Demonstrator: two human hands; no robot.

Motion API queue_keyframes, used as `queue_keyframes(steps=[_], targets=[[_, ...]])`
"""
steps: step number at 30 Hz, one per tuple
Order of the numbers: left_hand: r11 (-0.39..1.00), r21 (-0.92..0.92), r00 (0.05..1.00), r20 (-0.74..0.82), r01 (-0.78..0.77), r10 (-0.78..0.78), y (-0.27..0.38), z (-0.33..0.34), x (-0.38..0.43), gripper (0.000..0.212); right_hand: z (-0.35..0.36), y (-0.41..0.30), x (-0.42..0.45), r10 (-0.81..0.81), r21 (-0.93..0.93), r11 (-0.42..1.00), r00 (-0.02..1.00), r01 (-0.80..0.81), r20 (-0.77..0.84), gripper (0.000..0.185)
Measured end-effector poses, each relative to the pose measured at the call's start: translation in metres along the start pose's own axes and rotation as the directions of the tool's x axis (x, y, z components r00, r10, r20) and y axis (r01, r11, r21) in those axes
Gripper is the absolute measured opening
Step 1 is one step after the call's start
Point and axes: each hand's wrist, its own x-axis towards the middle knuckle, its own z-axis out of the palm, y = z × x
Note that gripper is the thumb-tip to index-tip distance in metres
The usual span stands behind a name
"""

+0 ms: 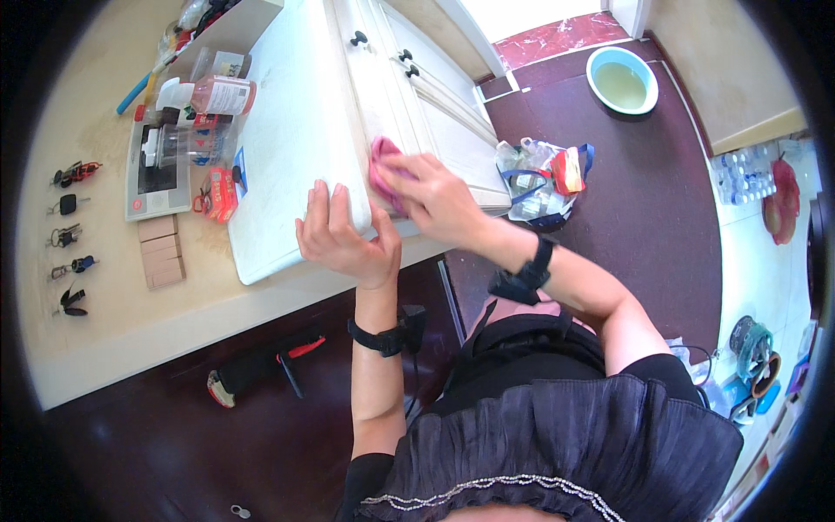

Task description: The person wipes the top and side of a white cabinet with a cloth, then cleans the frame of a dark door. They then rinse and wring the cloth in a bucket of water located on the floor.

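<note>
My right hand point(440, 199) holds a pink cloth point(386, 166) bunched under its fingers. The cloth is pressed on the front of a white wooden cabinet point(293, 140), just beside its rounded top edge. Resting on the cabinet top's near corner is my left hand point(349, 238), fingers apart and thumb by the edge. Black knobs point(358, 38) sit on the cabinet's drawer and doors. Both wrists wear black straps with small devices.
Against the wall left of the cabinet are a spray bottle point(222, 95), a clear pump bottle point(189, 145) and a red box point(220, 194). Keys point(64, 235) hang further left. On the dark floor stand a stuffed bag point(538, 179) and a basin of murky water point(621, 85).
</note>
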Motion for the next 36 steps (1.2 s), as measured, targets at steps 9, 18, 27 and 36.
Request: queue_keyframes(steps=[9, 18, 27, 36], targets=[[0.998, 0.06, 0.999, -0.032, -0.022, 0.024, 0.002, 0.002, -0.001, 0.049, 0.019, -0.001, -0.019, 0.054, 0.068, 0.996, 0.996, -0.049, -0.072, 0.057], [0.998, 0.059, 0.999, -0.033, -0.024, 0.026, -0.003, 0.003, -0.002, 0.051, 0.061, 0.08, 0.03, 0.247, -0.073, 0.966, 0.969, -0.248, -0.012, 0.051], [0.998, 0.06, 0.999, -0.053, -0.003, 0.006, 0.001, 0.01, -0.003, 0.047, 0.05, 0.074, -0.04, 0.427, 0.14, 0.89, 0.9, -0.435, 0.084, 0.059], [0.999, -0.04, 0.997, -0.075, 0.015, -0.018, -0.004, 0.008, -0.006, 0.041, 0.032, -0.002, -0.025, 0.325, 0.587, 0.732, 0.935, -0.346, 0.145, 0.049]])
